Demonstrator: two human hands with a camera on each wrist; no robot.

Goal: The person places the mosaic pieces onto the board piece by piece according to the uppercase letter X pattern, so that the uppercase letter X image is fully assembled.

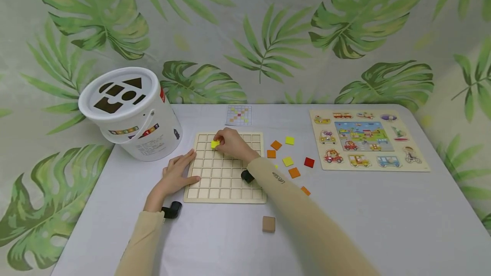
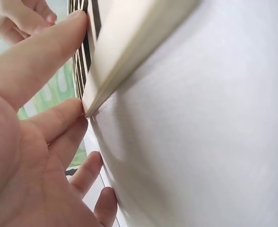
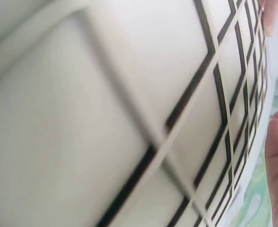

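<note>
A wooden grid board (image 1: 207, 184) lies on the white table. My right hand (image 1: 232, 143) reaches over its upper part and pinches a yellow square tile (image 1: 215, 144) between thumb and fingers, over the upper left squares. In the right wrist view the grid fills most of the picture, with a sliver of the yellow tile at the right edge. My left hand (image 1: 176, 173) rests at the board's left side, fingers extended. Its thumb (image 2: 39, 59) lies over the grid, while the other fingers touch the edge and the table in the left wrist view.
Loose yellow, orange and red tiles (image 1: 309, 162) lie right of the board. Behind it is a pattern card (image 1: 239, 115). A brown square block (image 1: 269, 224) lies in front. A white lidded bucket (image 1: 153, 139) stands back left; a picture puzzle board (image 1: 326, 116) lies at right.
</note>
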